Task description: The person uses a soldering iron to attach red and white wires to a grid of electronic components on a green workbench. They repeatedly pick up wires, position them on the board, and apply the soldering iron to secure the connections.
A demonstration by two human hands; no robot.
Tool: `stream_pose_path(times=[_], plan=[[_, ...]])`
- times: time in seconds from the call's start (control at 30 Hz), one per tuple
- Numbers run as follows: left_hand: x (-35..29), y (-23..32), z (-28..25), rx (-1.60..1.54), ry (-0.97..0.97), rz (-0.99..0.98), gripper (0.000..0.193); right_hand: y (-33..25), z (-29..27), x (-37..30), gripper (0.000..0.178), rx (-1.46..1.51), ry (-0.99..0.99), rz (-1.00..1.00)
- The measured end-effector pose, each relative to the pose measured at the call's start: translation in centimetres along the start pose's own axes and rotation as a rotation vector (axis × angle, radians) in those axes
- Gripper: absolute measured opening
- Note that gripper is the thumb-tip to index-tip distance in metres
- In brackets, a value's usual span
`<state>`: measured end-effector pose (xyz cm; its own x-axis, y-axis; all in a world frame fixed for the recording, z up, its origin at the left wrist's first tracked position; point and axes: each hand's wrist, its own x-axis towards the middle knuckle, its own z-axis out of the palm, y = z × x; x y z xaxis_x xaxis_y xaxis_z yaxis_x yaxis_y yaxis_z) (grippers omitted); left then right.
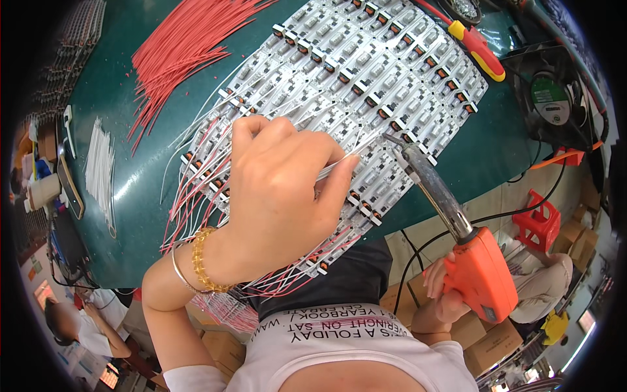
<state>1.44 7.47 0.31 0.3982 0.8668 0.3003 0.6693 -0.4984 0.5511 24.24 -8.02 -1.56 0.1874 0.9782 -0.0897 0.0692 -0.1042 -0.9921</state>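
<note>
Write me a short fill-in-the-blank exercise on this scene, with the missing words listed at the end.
1. The left grip pinches thin wire coloured ____.
2. The soldering gun is held in the ____ grip.
3. The largest loose wire bundle on the green table is coloured ____.
4. The yellow beaded bracelet is worn on the ____ arm.

Missing words: white; right; red; left.

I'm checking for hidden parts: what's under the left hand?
Circuit boards with red and white wires show around the left hand; what lies directly beneath it is covered.
</note>
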Motion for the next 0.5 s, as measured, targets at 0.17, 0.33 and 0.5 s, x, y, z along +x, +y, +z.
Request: stream_pose_path(times=[0.17,0.33,0.5], plan=[[0.0,0.0,0.1,0.017,0.021,0.009,0.014,1.2,-0.8,-0.8,0.059,-0.105,0.031,-0.017],[0.0,0.0,0.3,0.019,0.026,0.020,0.014,0.4,-0.3,-0.2,0.055,0.019,-0.006,-0.003],[0.1,0.0,0.2,0.006,0.023,0.021,0.014,0.3,-0.3,-0.1,0.049,0.024,-0.037,-0.039]])
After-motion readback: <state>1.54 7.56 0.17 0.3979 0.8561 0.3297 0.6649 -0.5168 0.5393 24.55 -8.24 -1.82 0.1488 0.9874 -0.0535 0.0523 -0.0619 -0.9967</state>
